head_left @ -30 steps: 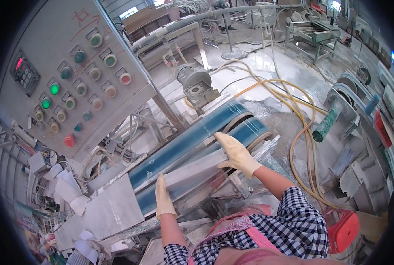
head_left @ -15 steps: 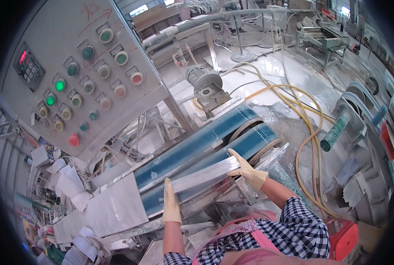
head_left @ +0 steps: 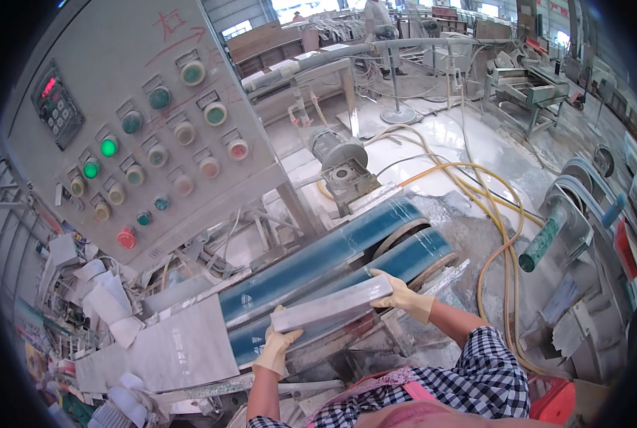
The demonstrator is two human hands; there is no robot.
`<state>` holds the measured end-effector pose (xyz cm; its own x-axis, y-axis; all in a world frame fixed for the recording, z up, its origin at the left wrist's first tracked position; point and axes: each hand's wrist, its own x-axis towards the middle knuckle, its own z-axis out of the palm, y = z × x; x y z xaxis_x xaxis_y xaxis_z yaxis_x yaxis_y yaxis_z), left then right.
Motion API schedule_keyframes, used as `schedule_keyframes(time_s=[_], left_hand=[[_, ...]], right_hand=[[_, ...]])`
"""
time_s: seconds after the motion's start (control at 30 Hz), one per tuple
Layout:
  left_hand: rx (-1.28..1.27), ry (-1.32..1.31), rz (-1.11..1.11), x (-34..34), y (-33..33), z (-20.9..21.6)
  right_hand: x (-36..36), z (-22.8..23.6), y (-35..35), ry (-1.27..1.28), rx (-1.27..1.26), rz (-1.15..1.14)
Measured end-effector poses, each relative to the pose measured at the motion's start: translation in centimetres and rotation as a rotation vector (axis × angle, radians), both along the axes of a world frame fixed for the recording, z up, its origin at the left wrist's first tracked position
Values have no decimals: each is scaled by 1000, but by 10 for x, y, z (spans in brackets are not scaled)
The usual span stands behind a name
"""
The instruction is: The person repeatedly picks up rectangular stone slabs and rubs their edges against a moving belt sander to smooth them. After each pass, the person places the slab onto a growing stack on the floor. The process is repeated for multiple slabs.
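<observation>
A long pale grey block (head_left: 332, 305), which looks like a stone strip, spans the space between my hands. My left hand (head_left: 277, 347) grips its left end, thumb along the near side. Around the right end is my right hand (head_left: 402, 296), its fingers on the far edge. Both hands wear cream rubber gloves. The block is slightly tilted, right end farther from me, over the nearer of two blue conveyor belts (head_left: 300, 267); whether it touches the belt I cannot tell. A wide pale slab (head_left: 161, 349) lies across the belts to the left.
A control cabinet (head_left: 147, 132) with several buttons, two lit green, stands at the left. Beyond the belts sits a grey motor (head_left: 340, 160). Yellow hoses (head_left: 500, 214) trail over the wet floor. Machine rollers (head_left: 547, 239) stand at the right, a red stool (head_left: 552, 399) nearby. A person (head_left: 381, 21) stands far back.
The block has been turned so more of its broad face shows. My left hand has shifted from a flat, upright palm to a grip around its end. The view has tilted up a little.
</observation>
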<state>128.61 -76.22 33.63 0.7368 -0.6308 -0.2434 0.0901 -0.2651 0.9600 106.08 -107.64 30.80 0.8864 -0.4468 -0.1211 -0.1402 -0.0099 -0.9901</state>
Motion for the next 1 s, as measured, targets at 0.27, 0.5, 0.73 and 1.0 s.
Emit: schedule_keyframes(time_s=[0.27,0.5,0.73,1.0], left_hand=[[155,-205,-7,12,-6,-27],[259,-337,-22,3,-11,10],[115,-381,-387,17,-25,60],[59,201,326,-222,130,95]], right_hand=[[-2,19,-16,-65,-539,70],[1,53,-18,63,-470,76],[10,117,-7,324,267,182],[-24,138,77,378,220,546]])
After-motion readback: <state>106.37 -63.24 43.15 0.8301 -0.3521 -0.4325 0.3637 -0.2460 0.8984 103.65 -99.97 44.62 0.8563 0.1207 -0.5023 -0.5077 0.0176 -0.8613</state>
